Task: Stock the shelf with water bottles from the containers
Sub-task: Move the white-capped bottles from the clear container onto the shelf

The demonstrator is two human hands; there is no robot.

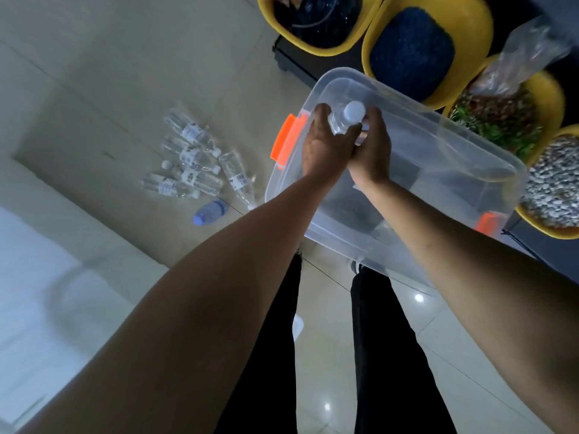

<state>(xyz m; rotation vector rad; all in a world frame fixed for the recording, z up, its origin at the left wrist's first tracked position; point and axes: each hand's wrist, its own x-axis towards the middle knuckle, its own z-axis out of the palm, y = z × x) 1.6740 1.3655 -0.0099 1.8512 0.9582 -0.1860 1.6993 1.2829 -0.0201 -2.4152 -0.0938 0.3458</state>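
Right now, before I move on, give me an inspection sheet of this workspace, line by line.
Surface: pale tiled floor, glossy, with light reflections.
Job's things: one water bottle, white cap, held over the clear bin, which has an orange latch; a heap of bottles lies on the floor left of the bin.
Clutter: a crumpled plastic bag over the tubs.
Grippers: left hand and right hand both grip the water bottle.
Cables: one thin pale loop in the far tub, kind unclear.
Surroundings: yellow tubs of pebbles, greenery and dark fill; no shelf in view.
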